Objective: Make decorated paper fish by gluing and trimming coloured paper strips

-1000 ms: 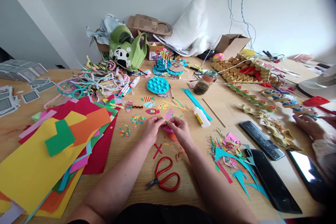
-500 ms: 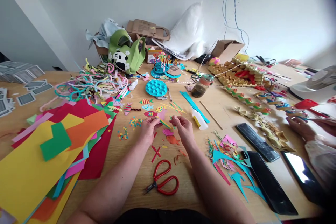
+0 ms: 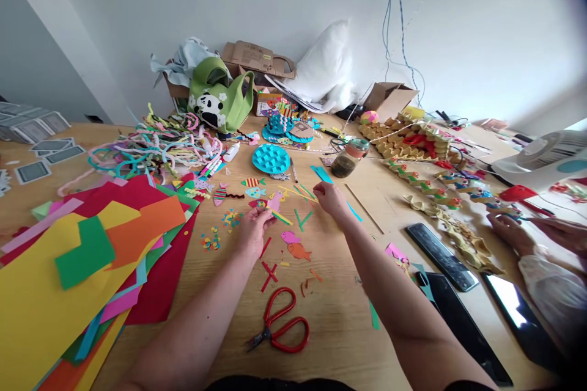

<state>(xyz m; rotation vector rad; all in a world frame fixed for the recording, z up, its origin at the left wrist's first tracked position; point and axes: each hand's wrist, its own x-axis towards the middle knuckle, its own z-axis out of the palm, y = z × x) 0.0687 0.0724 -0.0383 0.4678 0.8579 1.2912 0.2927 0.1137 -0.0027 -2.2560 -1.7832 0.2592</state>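
My left hand (image 3: 255, 230) is closed in a pinch on a pink paper fish (image 3: 276, 200), with yellow and green strips (image 3: 282, 218) at its lower edge. Farther right, my right hand (image 3: 331, 200) has its fingers curled together above the table, near thin yellow paper strips (image 3: 300, 193); what it holds, if anything, is hidden. Between the hands lie loose green strips (image 3: 302, 219). Closer to me are a pink fish (image 3: 290, 237), an orange fish (image 3: 299, 251) and crossed red strips (image 3: 269, 275). Red-handled scissors (image 3: 280, 324) rest open in front.
Coloured paper sheets (image 3: 92, 269) pile up on the left, with pipe cleaners (image 3: 156, 146) behind. A blue scalloped disc (image 3: 271, 159), a lidded jar (image 3: 349, 159) and a wooden stick (image 3: 364, 208) stand or lie ahead. Phones (image 3: 441, 256) and another person's hands (image 3: 516, 233) are at right.
My right hand has moved away from the left one, to the right and forward. My left hand keeps the pink fish. The green strips now show on the table; the glue bottle is hidden.
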